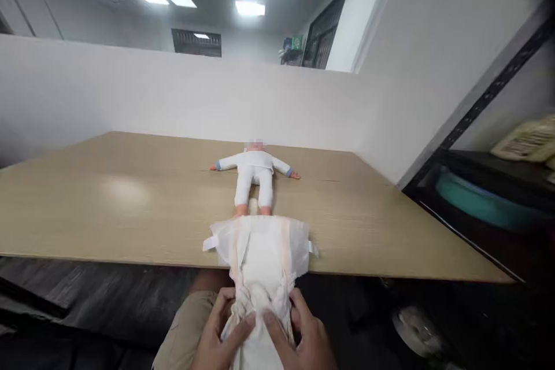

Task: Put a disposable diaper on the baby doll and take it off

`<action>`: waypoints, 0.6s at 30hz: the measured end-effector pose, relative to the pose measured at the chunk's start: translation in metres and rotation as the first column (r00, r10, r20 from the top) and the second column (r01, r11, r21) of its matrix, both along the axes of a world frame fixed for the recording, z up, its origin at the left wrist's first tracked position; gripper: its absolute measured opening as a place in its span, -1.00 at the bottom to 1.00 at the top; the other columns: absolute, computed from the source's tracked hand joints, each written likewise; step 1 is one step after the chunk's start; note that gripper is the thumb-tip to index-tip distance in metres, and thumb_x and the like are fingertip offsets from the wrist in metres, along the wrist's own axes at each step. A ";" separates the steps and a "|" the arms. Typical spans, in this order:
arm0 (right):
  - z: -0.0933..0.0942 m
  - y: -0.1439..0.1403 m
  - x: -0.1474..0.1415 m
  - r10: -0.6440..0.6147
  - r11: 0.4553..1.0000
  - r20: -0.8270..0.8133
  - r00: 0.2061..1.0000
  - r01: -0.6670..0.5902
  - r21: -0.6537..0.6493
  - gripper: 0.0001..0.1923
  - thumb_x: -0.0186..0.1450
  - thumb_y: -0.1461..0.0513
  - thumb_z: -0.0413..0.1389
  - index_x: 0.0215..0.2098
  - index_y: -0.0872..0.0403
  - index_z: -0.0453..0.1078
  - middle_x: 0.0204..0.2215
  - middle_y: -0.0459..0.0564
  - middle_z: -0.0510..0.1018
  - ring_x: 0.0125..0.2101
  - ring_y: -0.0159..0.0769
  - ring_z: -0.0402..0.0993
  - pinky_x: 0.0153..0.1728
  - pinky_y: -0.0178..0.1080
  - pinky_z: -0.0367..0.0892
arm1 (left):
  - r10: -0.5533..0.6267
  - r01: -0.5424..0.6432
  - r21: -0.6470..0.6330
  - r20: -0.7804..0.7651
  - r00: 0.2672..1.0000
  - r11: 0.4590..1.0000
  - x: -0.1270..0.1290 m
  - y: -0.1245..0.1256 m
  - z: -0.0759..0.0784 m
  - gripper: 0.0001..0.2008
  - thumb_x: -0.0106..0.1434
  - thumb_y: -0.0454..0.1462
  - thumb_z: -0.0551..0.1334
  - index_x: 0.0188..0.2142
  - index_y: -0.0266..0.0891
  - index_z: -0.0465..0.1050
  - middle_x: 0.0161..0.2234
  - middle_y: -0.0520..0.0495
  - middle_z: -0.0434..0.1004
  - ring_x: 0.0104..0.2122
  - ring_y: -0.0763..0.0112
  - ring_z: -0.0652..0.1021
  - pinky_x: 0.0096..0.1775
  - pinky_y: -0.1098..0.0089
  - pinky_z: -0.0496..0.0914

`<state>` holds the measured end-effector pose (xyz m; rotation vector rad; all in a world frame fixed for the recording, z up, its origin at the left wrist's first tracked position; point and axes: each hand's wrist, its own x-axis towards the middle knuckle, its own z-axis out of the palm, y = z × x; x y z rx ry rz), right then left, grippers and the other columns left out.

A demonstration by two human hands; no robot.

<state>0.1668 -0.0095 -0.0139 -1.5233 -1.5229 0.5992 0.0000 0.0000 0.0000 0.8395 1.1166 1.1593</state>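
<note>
Spreading open a diaper [260, 254] draped over the near table [130, 208] edge just below the doll [255, 176], left hand [217, 338] and right hand [303, 338] both pinching its bunched lower end; next likely calls for flattening it.

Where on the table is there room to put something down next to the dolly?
The table is bare on the left of the doll, and on the right out to the shelf. It is crowded in the middle front: the diaper lies at the doll's feet, held by the left hand and right hand.
</note>
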 end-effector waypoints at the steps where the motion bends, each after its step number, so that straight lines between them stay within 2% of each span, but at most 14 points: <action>1: -0.002 0.001 0.007 -0.026 1.000 0.048 0.999 0.026 -0.002 -0.38 0.48 -0.30 0.11 0.00 0.05 0.57 -0.55 -0.10 0.59 -0.55 -0.24 0.56 -0.47 -0.30 0.41 | 0.008 -0.009 -0.016 -0.011 1.000 1.000 0.000 0.001 -0.001 -0.41 0.06 0.24 0.54 -0.19 -0.11 0.53 -0.23 -0.14 0.69 -0.15 -0.01 0.66 -0.06 0.18 0.56; 4: -0.005 0.007 0.027 -0.089 0.994 0.188 0.978 0.076 0.073 -0.50 0.49 -0.22 0.16 -0.05 0.02 0.56 -0.48 -0.08 0.61 -0.50 -0.22 0.58 -0.39 -0.26 0.49 | 0.029 -0.030 -0.050 -0.019 0.999 0.998 -0.002 0.007 -0.007 -0.39 0.02 0.25 0.56 -0.21 -0.11 0.51 -0.23 -0.15 0.69 -0.11 -0.04 0.66 -0.03 0.17 0.56; 7: 0.002 0.022 0.039 -0.152 0.963 0.310 0.938 0.069 0.262 -0.62 0.49 -0.10 0.23 0.04 -0.03 0.53 -0.15 0.06 0.70 -0.18 -0.10 0.69 -0.14 -0.13 0.63 | 0.047 -0.046 -0.065 0.008 0.999 0.997 -0.001 0.012 -0.018 -0.33 -0.01 0.25 0.58 -0.19 -0.14 0.47 -0.23 -0.16 0.67 -0.10 -0.04 0.65 0.01 0.14 0.55; 9: 0.014 0.037 0.036 -0.092 0.954 0.380 0.920 -0.028 0.299 -0.68 0.52 0.00 0.21 0.14 -0.05 0.51 0.02 0.09 0.69 0.03 -0.05 0.67 0.04 -0.04 0.64 | 0.055 -0.053 -0.070 0.037 0.998 0.996 0.000 0.015 -0.028 -0.29 0.00 0.26 0.58 -0.14 -0.15 0.44 -0.23 -0.16 0.66 -0.12 -0.01 0.65 0.02 0.12 0.54; 11: 0.026 0.057 0.025 0.029 0.955 0.437 0.899 -0.154 0.253 -0.66 0.55 0.07 0.16 0.24 -0.06 0.48 0.16 0.10 0.64 0.19 -0.04 0.59 0.20 0.03 0.58 | 0.069 -0.066 -0.060 0.051 0.996 0.996 0.002 0.015 -0.038 -0.28 0.04 0.27 0.56 -0.10 -0.14 0.40 -0.21 -0.16 0.65 -0.12 0.03 0.64 0.01 0.13 0.53; 14: 0.035 0.093 0.005 0.227 0.939 0.510 0.830 -0.326 0.111 -0.52 0.57 0.08 0.14 0.40 -0.02 0.40 0.38 0.13 0.49 0.41 0.01 0.38 0.40 0.13 0.42 | 0.100 -0.100 0.007 0.000 0.995 0.995 -0.001 0.013 -0.051 -0.27 0.13 0.26 0.51 -0.01 -0.12 0.33 -0.12 -0.17 0.61 -0.07 0.09 0.62 0.03 0.20 0.51; 16: 0.031 0.117 -0.004 0.318 0.924 0.547 0.774 -0.383 0.005 -0.41 0.56 0.05 0.17 0.48 0.02 0.34 0.48 0.16 0.37 0.50 0.06 0.24 0.47 0.18 0.31 | 0.094 -0.087 0.075 -0.089 0.992 0.993 -0.011 0.012 -0.055 -0.28 0.22 0.24 0.47 0.09 -0.11 0.28 -0.07 -0.18 0.59 -0.06 0.13 0.62 0.01 0.24 0.51; 18: 0.023 0.135 -0.008 0.355 0.917 0.576 0.737 -0.393 -0.063 -0.37 0.55 0.04 0.18 0.52 0.04 0.31 0.52 0.17 0.30 0.53 0.08 0.18 0.49 0.22 0.26 | 0.032 0.012 0.176 -0.245 0.969 0.984 -0.029 0.015 -0.051 -0.36 0.35 0.18 0.39 0.18 -0.09 0.26 -0.04 -0.18 0.61 -0.14 0.21 0.64 -0.03 0.26 0.51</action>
